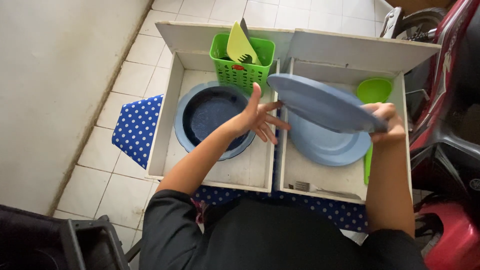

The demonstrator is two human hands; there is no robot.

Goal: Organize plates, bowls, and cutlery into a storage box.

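My right hand [386, 121] grips the right edge of a light blue plate [320, 101], holding it tilted above another light blue plate [325, 145] that lies in the right compartment of a white wooden tray [274, 155]. My left hand [256, 117] hovers with fingers spread at the raised plate's left rim, over the divider; whether it touches the rim is unclear. A dark blue bowl [212, 117] sits in the left compartment beneath my left wrist.
A green basket [243, 67] with a yellow-green spatula and a fork stands at the back of the left compartment. A green ladle [373, 92] lies along the right wall, a metal utensil [320, 189] at the front. A blue dotted cloth [136, 127] lies underneath; a red motorbike [447, 150] stands right.
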